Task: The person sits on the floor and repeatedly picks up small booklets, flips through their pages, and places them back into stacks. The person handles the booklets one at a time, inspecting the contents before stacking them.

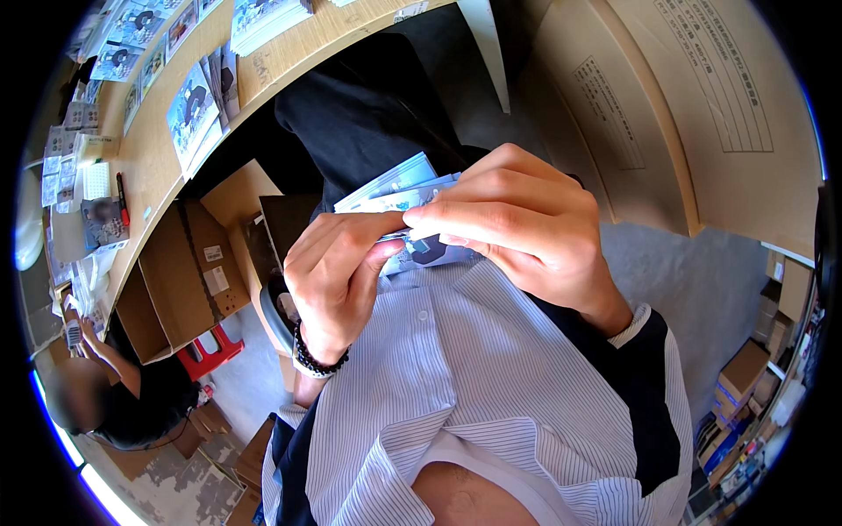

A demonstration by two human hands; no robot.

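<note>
My left hand (329, 272) and my right hand (526, 219) meet in front of my chest, fingers closed in a pinch. Between the fingertips is a thin card-like piece (396, 235), seen almost edge-on; my fingers cover most of it. Just behind and below the hands, blue printed cards (390, 184) fan out at my lap. Another printed card (427, 252) with a dark figure shows under the right fingers, partly hidden. Whether the fingers also touch these cards, I cannot tell.
A wooden table (254, 74) curves along the upper left, bearing card stacks (195, 114), a red pen (122, 200) and small packets. Open cardboard boxes (180, 280) stand below it. Large cartons (702, 114) lean at the right. Another person (132, 394) sits at the lower left.
</note>
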